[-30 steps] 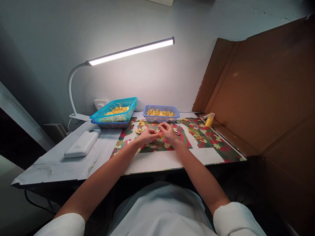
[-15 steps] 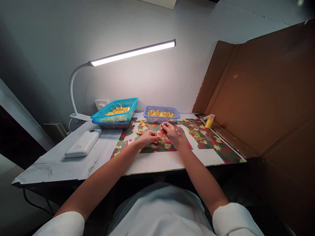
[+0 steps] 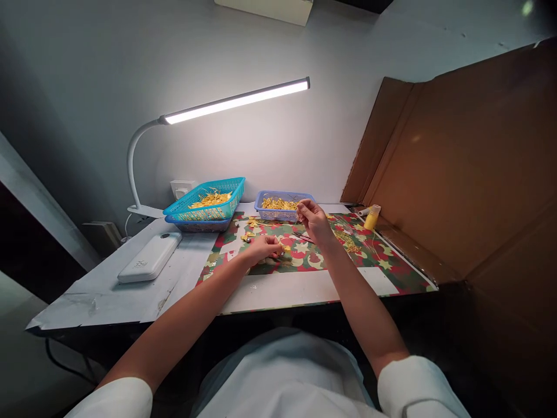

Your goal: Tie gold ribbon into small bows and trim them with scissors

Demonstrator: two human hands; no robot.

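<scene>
The left hand [image 3: 264,248] is pinching a yellow piece [image 3: 285,248], apparently unfinished, the right hand [image 3: 317,223] is closing its grip on something unclear, and the far teal basket [image 3: 237,194] is holding many gold pieces [image 3: 211,200].

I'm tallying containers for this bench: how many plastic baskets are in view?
3: a turquoise basket at left, a darker blue basket directly beneath it, and a periwinkle basket farther right. Another could be hidden in the stack.

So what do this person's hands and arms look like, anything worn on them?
The left hand and right hand wear no gloves, and no watch shows. Plain white sleeves end near the elbows. Rings would be too small to tell.
</scene>
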